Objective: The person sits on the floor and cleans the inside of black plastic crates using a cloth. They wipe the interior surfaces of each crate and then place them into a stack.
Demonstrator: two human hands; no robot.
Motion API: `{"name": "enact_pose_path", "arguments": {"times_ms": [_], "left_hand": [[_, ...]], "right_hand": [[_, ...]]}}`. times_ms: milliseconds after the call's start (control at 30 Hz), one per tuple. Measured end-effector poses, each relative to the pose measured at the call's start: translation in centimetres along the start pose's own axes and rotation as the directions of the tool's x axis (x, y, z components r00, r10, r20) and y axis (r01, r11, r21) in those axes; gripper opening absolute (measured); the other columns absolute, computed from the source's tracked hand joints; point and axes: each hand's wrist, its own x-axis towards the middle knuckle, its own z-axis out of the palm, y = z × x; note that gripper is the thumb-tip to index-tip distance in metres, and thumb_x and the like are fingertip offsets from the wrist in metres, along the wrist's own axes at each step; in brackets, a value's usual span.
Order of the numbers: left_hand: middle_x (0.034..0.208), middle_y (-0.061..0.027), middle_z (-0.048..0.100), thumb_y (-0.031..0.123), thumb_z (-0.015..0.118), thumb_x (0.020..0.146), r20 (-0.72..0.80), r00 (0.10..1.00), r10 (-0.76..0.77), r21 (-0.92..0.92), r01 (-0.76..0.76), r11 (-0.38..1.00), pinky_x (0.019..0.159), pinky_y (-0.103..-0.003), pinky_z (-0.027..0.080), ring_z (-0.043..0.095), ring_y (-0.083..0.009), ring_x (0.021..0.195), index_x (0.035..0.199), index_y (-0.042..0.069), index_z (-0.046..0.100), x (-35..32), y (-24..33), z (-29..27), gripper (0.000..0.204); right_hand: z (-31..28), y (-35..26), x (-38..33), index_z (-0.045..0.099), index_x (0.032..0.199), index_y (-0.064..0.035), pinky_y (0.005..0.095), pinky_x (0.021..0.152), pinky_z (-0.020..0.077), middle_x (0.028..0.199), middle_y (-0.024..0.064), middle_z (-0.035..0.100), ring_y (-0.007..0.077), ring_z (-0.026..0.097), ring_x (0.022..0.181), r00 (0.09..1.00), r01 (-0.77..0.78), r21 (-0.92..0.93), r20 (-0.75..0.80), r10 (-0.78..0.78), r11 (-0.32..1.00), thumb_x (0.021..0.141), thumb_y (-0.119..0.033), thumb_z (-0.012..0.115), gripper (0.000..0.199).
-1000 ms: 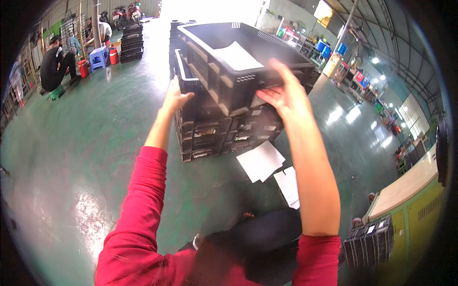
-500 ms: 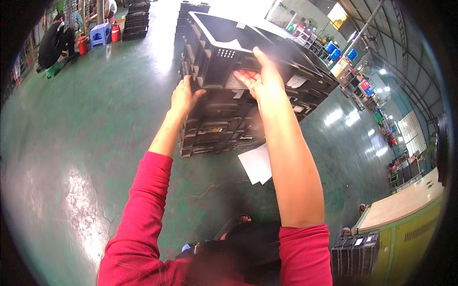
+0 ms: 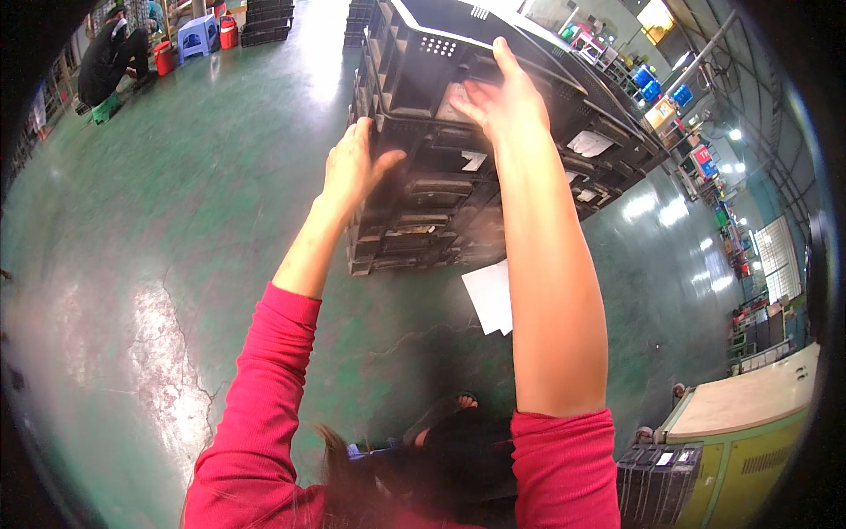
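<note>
In the head view, a deep black moulded-plastic crate with a pale, rounded rim (image 3: pixel 407 84) sits at the top of a near stack of black ribbed plastic crates (image 3: pixel 423 198), beyond the person's forearms. Small round holes perforate its near corner, and its walls are stiffened by ledges and ribs.

The bare left hand (image 3: pixel 354 167) touches the stack's near left corner, fingertips around the edge by the seam under the top crate, thumb splayed to the right. The bare right hand (image 3: pixel 507 99) lies against the top crate's near face, thumb pointing up to the rim, fingers spread over a rough whitish label (image 3: pixel 447 101). Neither is clenched; whether either truly grasps the plastic, I cannot tell. Ribbed red knit sleeves (image 3: pixel 266 383) are bunched on both forearms.

Flat white paper sheets (image 3: pixel 487 295) lie near the foot of the stack, partly hidden by the right forearm, on a glossy, cracked green floor (image 3: pixel 220 229).

At far left, a person in dark clothing (image 3: pixel 113 57) sits low, left of a blue plastic stool (image 3: pixel 199 37). At near right, a yellow-green cabinet with a smooth cream top (image 3: pixel 762 467) stands beside a bundle of black ridged crates (image 3: pixel 654 489).
</note>
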Motion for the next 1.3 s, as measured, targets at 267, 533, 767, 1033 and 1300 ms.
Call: {"name": "enact_pose_path", "arguments": {"times_ms": [267, 533, 767, 1033, 1300], "left_hand": [[0.105, -0.0199, 0.063, 0.038, 0.077, 0.072, -0.046, 0.998, 0.036, 0.048, -0.034, 0.998, 0.081, -0.039, 0.049, 0.062, -0.0306, 0.098, 0.112, 0.0, 0.05, 0.0, 0.1, 0.2, 0.062], [0.113, -0.0229, 0.059, 0.052, 0.069, 0.076, 0.031, 0.995, 0.095, 0.229, -0.099, 0.968, 0.087, -0.041, 0.046, 0.059, -0.0358, 0.101, 0.121, -0.003, 0.05, 0.4, -3.2, 0.2, 0.074], [0.117, -0.0235, 0.055, 0.033, 0.064, 0.084, -0.279, 0.917, 0.285, 0.195, -0.236, 0.952, 0.095, -0.043, 0.042, 0.053, -0.0358, 0.11, 0.119, -0.007, 0.05, -5.1, -6.1, 2.1, 0.055], [0.118, -0.0148, 0.054, -0.005, 0.051, 0.084, 0.462, 0.815, 0.348, -0.143, -0.319, 0.937, 0.085, -0.033, 0.048, 0.054, -0.0261, 0.11, 0.121, 0.001, 0.05, -25.8, 6.4, 16.5, 0.037], [0.1, -0.0099, 0.063, 0.003, 0.05, 0.093, 0.805, 0.256, 0.535, -0.513, -0.153, 0.845, 0.081, -0.026, 0.046, 0.059, -0.0155, 0.091, 0.108, -0.001, 0.058, -26.2, 26.1, 24.0, 0.019]], "right_hand": [[-0.3, 0.0, -0.2, 0.059, 0.112, -0.0011, 0.0639, 0.077, 0.0481, 0.092, 0.0196, 0.057, 0.0323, 0.059, 0.083, 0.999, -0.033, -0.189, -0.049, 0.024, 0.981, 0.074, -0.047, 0.073, 0.061], [-20.0, -4.9, -17.5, 0.06, 0.108, -0.0037, 0.028, 0.078, 0.0478, 0.088, 0.0053, 0.067, 0.0135, 0.062, 0.083, 0.764, 0.274, -0.843, 0.483, 0.427, 0.462, 0.077, -0.046, 0.07, 0.053], [-56.8, -6.3, -56.4, 0.049, 0.128, -0.015, 0.0313, 0.072, 0.0484, 0.112, 0.0048, 0.06, 0.0146, 0.056, 0.089, 0.689, -0.512, -0.465, -0.725, 0.022, 0.722, 0.089, -0.036, 0.057, 0.044], [-57.4, 27.9, -78.4, 0.067, 0.094, -0.0178, 0.0437, 0.08, 0.0487, 0.089, 0.0072, 0.068, 0.0276, 0.065, 0.091, -0.292, -0.942, 0.299, -0.954, 0.068, 0.151, 0.075, -0.037, 0.071, 0.027], [-57.1, 14.4, -77.3, 0.068, 0.089, -0.0155, 0.0404, 0.073, 0.0494, 0.089, 0.0078, 0.068, 0.0288, 0.064, 0.086, 0.076, -0.921, 0.079, -0.924, 0.375, 0.382, 0.08, -0.036, 0.064, 0.022]]}}
